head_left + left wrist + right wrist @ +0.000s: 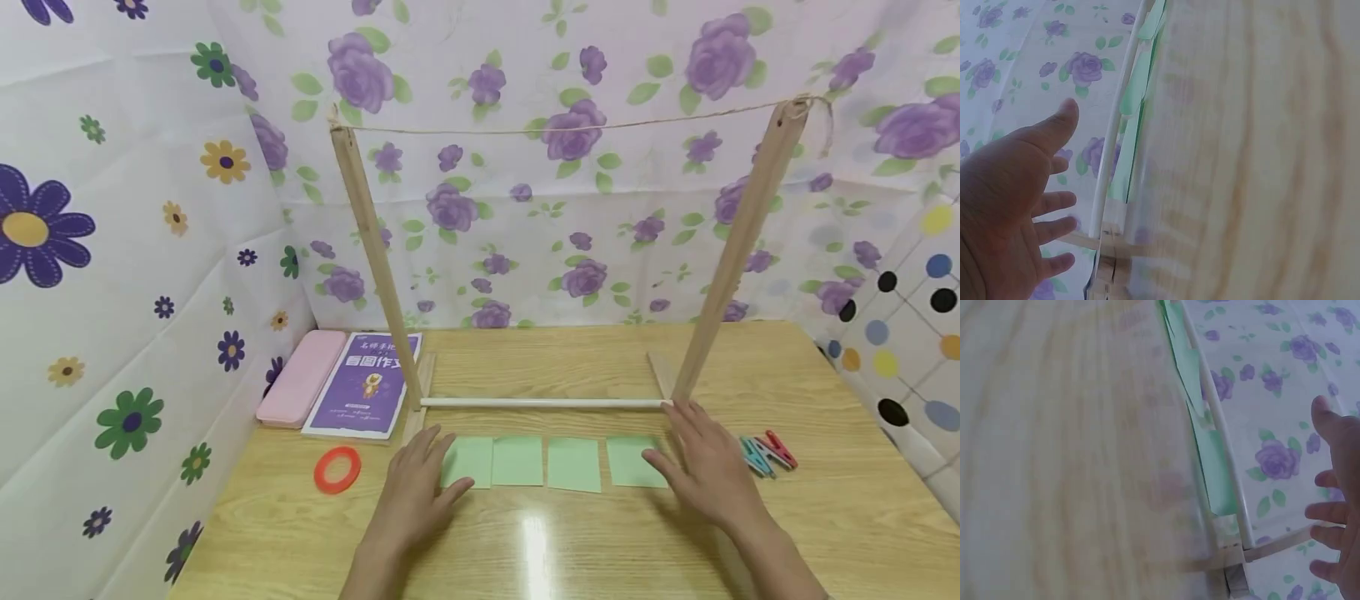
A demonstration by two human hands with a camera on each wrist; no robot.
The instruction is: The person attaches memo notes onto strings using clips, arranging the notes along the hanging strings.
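Several pale green sticky notes (517, 461) lie in a row on the wooden table. At the row's left end is my left hand (412, 487), fingers spread and relaxed, holding nothing; it partly covers the leftmost note. My right hand (705, 467) hovers or rests by the rightmost note (632, 461), fingers extended, near the foot of the right wooden post (738, 258); touch cannot be told. Behind the notes runs a white rod (543, 402) between the two posts. The left wrist view shows the left hand (1016, 194) with fingers apart, and the right wrist view likewise the right hand (1342, 500).
A string (570, 129) is tied between the tops of the posts. A purple book (363, 387), a pink case (303, 377) and a red-orange ring (337, 470) lie at left. Several coloured clothespins (767, 454) lie right of the right hand. Floral cloth (525, 250) hangs behind.
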